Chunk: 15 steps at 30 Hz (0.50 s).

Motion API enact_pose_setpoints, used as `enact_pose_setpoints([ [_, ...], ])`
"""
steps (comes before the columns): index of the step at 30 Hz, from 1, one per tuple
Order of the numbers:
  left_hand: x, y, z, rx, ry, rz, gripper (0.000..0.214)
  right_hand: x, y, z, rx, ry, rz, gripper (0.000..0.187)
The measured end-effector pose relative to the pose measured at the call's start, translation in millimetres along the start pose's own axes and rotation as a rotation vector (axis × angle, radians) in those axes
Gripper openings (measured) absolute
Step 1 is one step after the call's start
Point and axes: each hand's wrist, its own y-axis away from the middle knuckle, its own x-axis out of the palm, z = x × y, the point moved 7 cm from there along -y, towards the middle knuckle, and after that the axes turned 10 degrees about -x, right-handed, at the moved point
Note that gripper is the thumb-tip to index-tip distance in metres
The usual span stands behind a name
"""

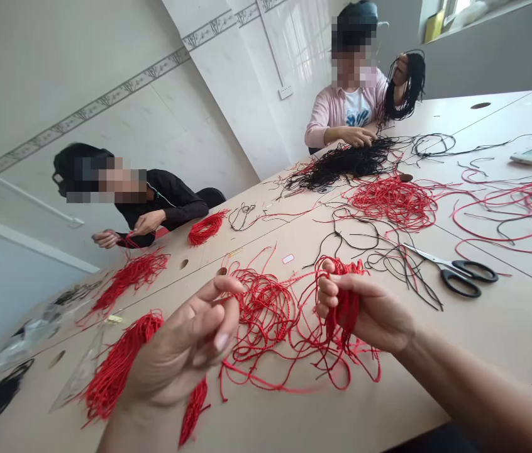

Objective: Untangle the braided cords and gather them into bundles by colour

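My right hand (365, 308) is closed around a bundle of red cords (345, 305), their loops sticking up above the fist and strands hanging below. My left hand (195, 336) is raised to the left of it, fingers loosely curled and apart, with no cord plainly seen in its grasp. Between and behind my hands lies a loose tangle of red cord (266, 308) on the table. One strand low between the hands is blurred. Under my left wrist, a small red cord bundle (194, 412) is partly covered. A larger red bundle (122, 358) lies left of that wrist.
Black-handled scissors (459, 274) lie right of my right hand, near loose black cords (365, 233). More red cord (393, 201) and a black cord pile (346, 163) lie farther back. Two people sit across the table (483, 340), handling cords. A clear triangular ruler (77, 371) lies left.
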Motion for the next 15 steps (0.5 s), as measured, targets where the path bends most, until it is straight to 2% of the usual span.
enact_pose_setpoints([
  [2,-36.7,2.7,3.4,0.033,-0.22,-0.265,0.021,5.1,0.7,6.1,-0.005,-0.048,-0.013,0.024],
  [4,-56.9,7.4,6.0,0.089,-0.449,-0.489,0.03,12.7,4.1,3.2,0.041,-0.073,-0.022,0.024],
  [5,-58.0,8.3,10.5,0.1,-0.545,-0.524,0.041,17.1,7.0,-1.8,0.085,-0.066,-0.022,0.023],
  [6,-54.0,7.5,18.2,0.093,-0.619,-0.497,0.055,21.8,11.1,-9.2,0.143,-0.044,-0.019,0.022],
  [8,-35.4,3.7,40.9,0.046,-0.706,-0.322,0.082,30.9,23.5,-29.7,0.306,0.056,0.005,0.021],
  [10,-10.5,1.1,62.1,0.055,-0.754,-0.127,0.1,39.6,41.4,-52.5,0.49,0.195,0.071,0.023],
  [12,16.1,-0.9,76.8,0.137,-0.75,0.065,0.102,48.8,60.7,-69.9,0.62,0.304,0.191,0.026],
  [15,51.8,-1.2,94.9,0.16,-0.55,0.429,0.083,58.8,82.1,-77.6,0.661,0.374,0.338,0.029],
])
